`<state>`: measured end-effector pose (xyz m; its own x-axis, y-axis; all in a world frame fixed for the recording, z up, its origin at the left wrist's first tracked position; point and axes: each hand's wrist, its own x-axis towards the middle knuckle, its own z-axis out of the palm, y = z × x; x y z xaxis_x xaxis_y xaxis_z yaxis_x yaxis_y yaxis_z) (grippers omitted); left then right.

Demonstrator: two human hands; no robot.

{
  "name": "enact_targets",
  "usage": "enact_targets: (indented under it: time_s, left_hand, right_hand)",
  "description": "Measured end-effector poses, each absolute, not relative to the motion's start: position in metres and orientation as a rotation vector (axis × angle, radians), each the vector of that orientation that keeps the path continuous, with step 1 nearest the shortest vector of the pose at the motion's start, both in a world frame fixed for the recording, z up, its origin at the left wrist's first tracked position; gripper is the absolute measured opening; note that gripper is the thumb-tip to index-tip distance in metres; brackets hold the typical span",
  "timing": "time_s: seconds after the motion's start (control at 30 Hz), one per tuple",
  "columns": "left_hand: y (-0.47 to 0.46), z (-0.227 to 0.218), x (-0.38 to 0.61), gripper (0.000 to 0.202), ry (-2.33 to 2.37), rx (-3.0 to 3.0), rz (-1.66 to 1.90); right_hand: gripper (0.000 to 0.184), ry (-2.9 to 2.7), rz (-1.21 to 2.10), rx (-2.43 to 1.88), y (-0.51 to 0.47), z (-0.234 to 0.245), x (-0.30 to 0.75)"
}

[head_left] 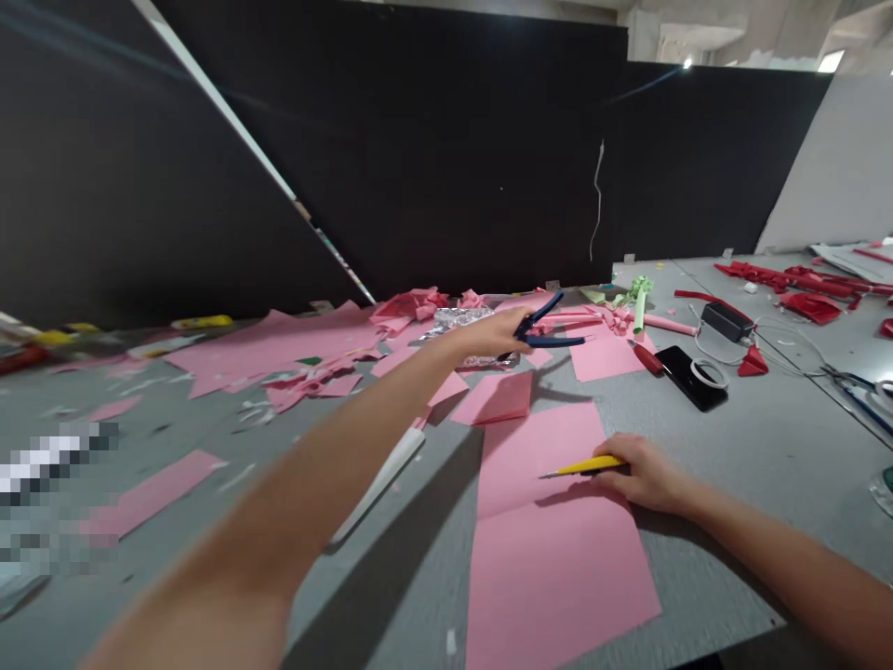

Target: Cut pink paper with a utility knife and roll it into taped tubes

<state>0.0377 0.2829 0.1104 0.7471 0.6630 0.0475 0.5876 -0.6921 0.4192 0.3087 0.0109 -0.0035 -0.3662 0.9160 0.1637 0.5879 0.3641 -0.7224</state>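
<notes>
My left hand (499,335) reaches far forward across the table, its fingers closed around the head end of pliers (548,326). Their two dark blue handles spread out to the right; the jaws are mostly hidden by the hand. Crumpled silver foil (457,321) lies just behind and under that hand. In my right hand (646,473) is a yellow utility knife (586,464), its blade pointing left. This hand rests at the right edge of a large pink paper sheet (558,568), which has a crease across it. A smaller folded pink piece (497,397) lies beyond the sheet.
A white flat strip (380,486) lies under my left forearm. Pink scraps (279,344) cover the back left. On the right are a black phone (694,380), a red-handled tool (647,358), a black adapter (726,321) with cable and scissors (869,395). A black partition (453,140) stands behind.
</notes>
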Motion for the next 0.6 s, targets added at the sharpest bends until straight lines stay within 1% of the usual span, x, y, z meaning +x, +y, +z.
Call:
enact_targets:
  time_s: [0.07, 0.2, 0.33, 0.5, 0.53, 0.6]
  left_hand:
    - [0.269, 0.105, 0.011, 0.062, 1.041, 2.543, 0.169]
    - [0.247, 0.081, -0.018, 0.059, 1.173, 2.507, 0.015]
    - [0.241, 0.054, -0.019, 0.062, 1.268, 2.489, -0.059]
    - [0.242, 0.041, -0.007, 0.049, 1.355, 2.478, -0.071]
    - [0.242, 0.042, -0.005, 0.050, 1.369, 2.477, -0.058]
    - [0.237, 0.049, -0.004, 0.063, 1.389, 2.476, -0.008]
  right_hand:
    - [0.013, -2.061, 0.782, -1.302, 0.011, -0.002, 0.308]
    - [0.013, -2.060, 0.803, -1.300, 0.010, 0.000, 0.307]
    - [0.014, -2.076, 0.807, -1.315, 0.011, 0.001, 0.307]
    - [0.015, -2.082, 0.807, -1.307, 0.011, 0.002, 0.308]
    - [0.016, -2.088, 0.810, -1.303, 0.011, 0.002, 0.309]
    - [0.017, -2.095, 0.804, -1.295, 0.011, 0.001, 0.310]
